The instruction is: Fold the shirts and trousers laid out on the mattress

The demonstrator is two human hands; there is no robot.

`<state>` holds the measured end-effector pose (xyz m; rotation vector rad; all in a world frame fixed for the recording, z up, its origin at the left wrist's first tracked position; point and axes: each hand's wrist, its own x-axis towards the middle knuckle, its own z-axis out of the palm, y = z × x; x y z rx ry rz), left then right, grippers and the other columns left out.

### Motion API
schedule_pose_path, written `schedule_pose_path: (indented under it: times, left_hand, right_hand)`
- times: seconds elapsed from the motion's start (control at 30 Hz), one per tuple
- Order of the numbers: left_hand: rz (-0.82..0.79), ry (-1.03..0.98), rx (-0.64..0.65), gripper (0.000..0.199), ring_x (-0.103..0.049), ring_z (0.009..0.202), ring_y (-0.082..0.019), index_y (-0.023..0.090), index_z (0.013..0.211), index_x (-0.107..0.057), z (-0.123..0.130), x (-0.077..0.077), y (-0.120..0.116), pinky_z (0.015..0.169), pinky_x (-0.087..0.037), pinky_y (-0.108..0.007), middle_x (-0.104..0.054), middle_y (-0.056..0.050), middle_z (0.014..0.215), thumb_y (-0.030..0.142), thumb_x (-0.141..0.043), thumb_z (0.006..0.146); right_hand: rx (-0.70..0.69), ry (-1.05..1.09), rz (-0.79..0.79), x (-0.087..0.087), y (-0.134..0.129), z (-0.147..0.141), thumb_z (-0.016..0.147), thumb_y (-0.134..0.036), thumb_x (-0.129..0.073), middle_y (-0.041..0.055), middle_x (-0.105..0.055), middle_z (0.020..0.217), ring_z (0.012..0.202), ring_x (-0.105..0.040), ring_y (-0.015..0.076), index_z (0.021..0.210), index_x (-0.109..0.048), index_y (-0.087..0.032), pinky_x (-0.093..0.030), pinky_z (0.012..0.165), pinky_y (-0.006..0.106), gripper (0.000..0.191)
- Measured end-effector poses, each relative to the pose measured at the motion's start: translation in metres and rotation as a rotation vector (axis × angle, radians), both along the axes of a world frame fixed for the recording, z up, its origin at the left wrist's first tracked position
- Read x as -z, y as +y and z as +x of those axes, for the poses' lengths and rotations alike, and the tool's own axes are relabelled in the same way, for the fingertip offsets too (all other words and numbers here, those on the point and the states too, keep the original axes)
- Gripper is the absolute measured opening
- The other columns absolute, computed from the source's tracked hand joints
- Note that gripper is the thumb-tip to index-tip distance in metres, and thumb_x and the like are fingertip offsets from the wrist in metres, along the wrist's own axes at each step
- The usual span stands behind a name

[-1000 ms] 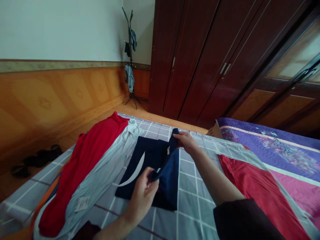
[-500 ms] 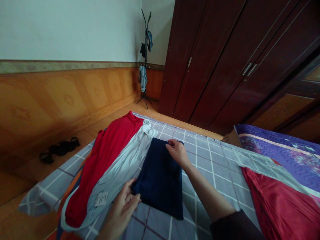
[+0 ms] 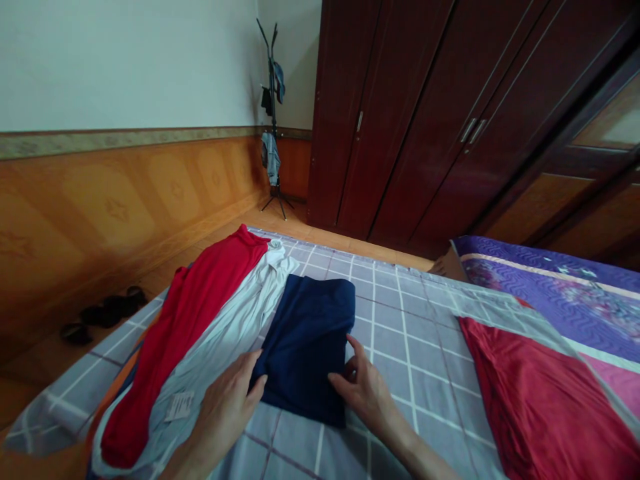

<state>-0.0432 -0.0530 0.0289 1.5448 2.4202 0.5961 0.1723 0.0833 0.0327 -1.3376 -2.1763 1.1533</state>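
A navy blue folded garment (image 3: 307,340) lies as a flat rectangle on the grey checked bed cover (image 3: 395,327). At its near left edge my left hand (image 3: 233,390) grips the cloth between thumb and fingers. My right hand (image 3: 365,387) holds the right edge, with the thumb on top and the fingertips at the side. The far edge of the garment curves up slightly. Just left of it lie a pale grey garment (image 3: 233,320) with a white label and a red garment (image 3: 195,313) on top of that.
Another dark red garment (image 3: 545,393) is spread on the bed's right side. Beyond it is a purple patterned bedspread (image 3: 560,267). A black coat stand (image 3: 273,120) stands in the corner beside the dark wooden wardrobe (image 3: 400,120). Black shoes (image 3: 107,313) sit on the floor at left.
My right hand has come from the far edge of the navy garment back to its near right side. My left hand stays at the left edge. The view has shifted slightly right.
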Motion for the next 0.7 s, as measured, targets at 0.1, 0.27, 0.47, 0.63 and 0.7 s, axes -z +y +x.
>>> schedule_pose_path:
  times: [0.1, 0.27, 0.47, 0.63, 0.7]
  left_hand:
    - [-0.043, -0.047, -0.009, 0.035, -0.062, 0.106, -0.022, 0.019, 0.118, -0.051, -0.001, -0.007, 0.005, 0.09, -0.046, -0.034, -0.064, -0.008, 0.117, 0.021, -0.039, 0.084]
    - [-0.057, -0.332, 0.006, 0.036, -0.065, 0.092, -0.02, 0.022, 0.115, -0.049, 0.029, -0.02, 0.008, 0.082, -0.047, -0.029, -0.069, -0.005, 0.1, 0.022, -0.044, 0.079]
    - [-0.199, -0.727, 0.49, 0.049, -0.065, 0.079, -0.017, 0.022, 0.125, -0.052, 0.107, -0.04, 0.011, 0.066, -0.047, -0.021, -0.07, -0.005, 0.093, 0.027, -0.056, 0.076]
    - [0.014, -0.521, 0.379, 0.025, -0.061, 0.069, -0.013, 0.02, 0.105, -0.064, 0.077, -0.052, 0.062, 0.064, -0.043, -0.02, -0.068, 0.0, 0.078, 0.027, -0.05, 0.084]
    - [0.086, -0.308, 0.236, 0.022, -0.062, 0.074, -0.013, 0.018, 0.099, -0.064, 0.048, -0.05, 0.089, 0.068, -0.042, -0.021, -0.069, -0.002, 0.082, 0.024, -0.049, 0.086]
  right_hand:
    - [-0.04, 0.014, -0.064, 0.0, -0.007, -0.004, 0.064, -0.022, -0.055, -0.0051, -0.053, 0.061, 0.058, -0.052, 0.0169, 0.143, -0.024, -0.01, -0.037, 0.057, 0.029, 0.086]
    - [-0.027, 0.156, -0.085, -0.024, 0.019, 0.016, 0.056, -0.013, -0.046, -0.0094, -0.04, 0.052, 0.048, -0.039, 0.0116, 0.139, -0.034, -0.014, -0.028, 0.049, 0.024, 0.084]
    - [0.133, -0.054, 0.21, -0.063, 0.087, 0.104, 0.061, -0.02, -0.054, -0.0022, -0.055, 0.06, 0.055, -0.052, 0.0159, 0.12, -0.058, -0.017, -0.038, 0.053, 0.027, 0.059]
    - [0.125, -0.199, 0.554, -0.043, 0.058, 0.147, 0.079, -0.037, -0.052, 0.0079, -0.063, 0.098, 0.088, -0.062, 0.0237, 0.108, -0.063, -0.022, -0.049, 0.071, 0.034, 0.034]
    - [-0.014, -0.184, 0.551, -0.033, 0.028, 0.145, 0.083, -0.037, -0.053, 0.0057, -0.064, 0.094, 0.083, -0.064, 0.0205, 0.102, -0.064, -0.025, -0.052, 0.07, 0.031, 0.025]
